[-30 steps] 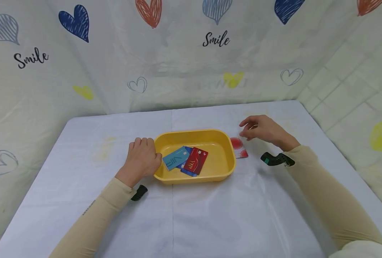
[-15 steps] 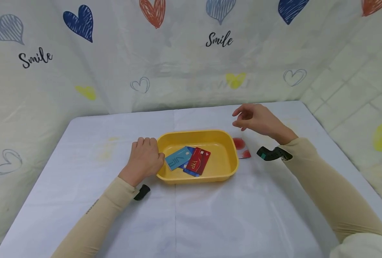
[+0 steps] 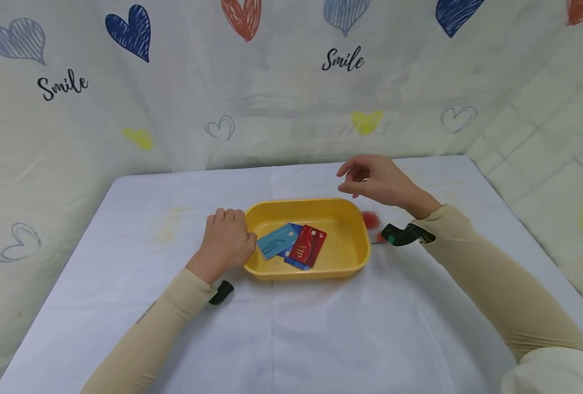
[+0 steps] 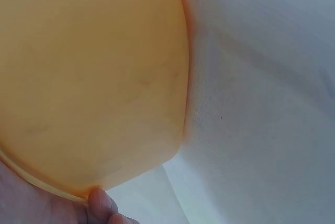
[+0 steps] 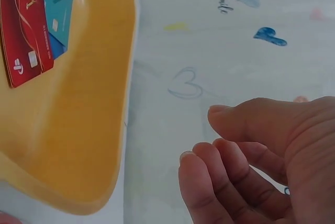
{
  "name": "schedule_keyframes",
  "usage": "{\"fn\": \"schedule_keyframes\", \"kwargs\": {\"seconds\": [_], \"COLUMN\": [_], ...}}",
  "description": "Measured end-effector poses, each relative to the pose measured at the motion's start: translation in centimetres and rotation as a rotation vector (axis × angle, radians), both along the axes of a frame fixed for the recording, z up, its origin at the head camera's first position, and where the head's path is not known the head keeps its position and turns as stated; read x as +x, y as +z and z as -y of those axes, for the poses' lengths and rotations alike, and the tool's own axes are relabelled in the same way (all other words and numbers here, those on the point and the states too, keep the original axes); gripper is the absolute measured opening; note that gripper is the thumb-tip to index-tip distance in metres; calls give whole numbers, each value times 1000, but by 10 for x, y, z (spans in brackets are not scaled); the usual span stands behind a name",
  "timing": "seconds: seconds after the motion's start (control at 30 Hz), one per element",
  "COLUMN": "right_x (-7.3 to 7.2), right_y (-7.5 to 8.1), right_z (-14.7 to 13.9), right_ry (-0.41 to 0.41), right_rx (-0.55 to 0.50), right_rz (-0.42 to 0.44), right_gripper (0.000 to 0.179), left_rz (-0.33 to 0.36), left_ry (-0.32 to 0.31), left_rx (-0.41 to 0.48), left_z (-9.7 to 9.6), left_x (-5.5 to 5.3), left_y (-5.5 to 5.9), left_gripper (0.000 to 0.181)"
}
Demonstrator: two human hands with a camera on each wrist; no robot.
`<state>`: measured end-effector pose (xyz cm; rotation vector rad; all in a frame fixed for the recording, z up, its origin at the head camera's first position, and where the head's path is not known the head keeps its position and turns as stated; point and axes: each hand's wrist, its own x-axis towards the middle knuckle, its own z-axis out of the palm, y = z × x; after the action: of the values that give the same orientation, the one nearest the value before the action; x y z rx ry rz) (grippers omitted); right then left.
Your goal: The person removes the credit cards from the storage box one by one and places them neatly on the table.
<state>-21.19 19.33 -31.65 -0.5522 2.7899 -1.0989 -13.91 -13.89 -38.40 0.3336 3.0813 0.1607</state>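
A yellow plastic tray (image 3: pixel 340 262) sits on the table, its left end gripped by my left hand (image 3: pixel 226 239). In the left wrist view, fingertips (image 4: pixel 99 203) of that hand bend over the rim against the outer wall. Inside the tray lie a red VIP card (image 3: pixel 308 246), a teal card (image 3: pixel 277 242) and blue card edges (image 3: pixel 296 264), overlapping each other. My right hand (image 3: pixel 377 180) hovers behind the tray's back right corner, fingers loosely bent, thumb apart from them, holding nothing. Just right of the tray is a red-and-white patterned card (image 3: pixel 371 220), partly hidden by the tray and wrist band.
A white cloth covers the table (image 3: pixel 321 334). Behind it hangs a pale sheet (image 3: pixel 281 93) printed with hearts and "Smile". Each wrist carries a black band, the right one (image 3: pixel 404 235) close above the table's right side.
My right hand has moved left and farther back, away from the patterned card, toward the tray's back right corner. My left hand keeps its grip. The head view has shifted slightly.
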Motion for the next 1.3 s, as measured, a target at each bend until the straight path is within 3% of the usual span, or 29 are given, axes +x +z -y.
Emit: {"fn": "schedule_keyframes", "kwargs": {"seconds": [0.93,1.3], "right_x": [-10,-14], "right_y": [-10,-12], "right_z": [59,76], "right_ry": [208,274], "right_rx": [-30,-51], "right_rz": [-34,-32], "right_gripper": [22,22], "left_rz": [42,1], "left_ry": [26,17], "left_rx": [-19,-2], "left_z": [-1,0], "left_x": [-1,-2], "left_y": [0,-1], "left_gripper": [32,27]}}
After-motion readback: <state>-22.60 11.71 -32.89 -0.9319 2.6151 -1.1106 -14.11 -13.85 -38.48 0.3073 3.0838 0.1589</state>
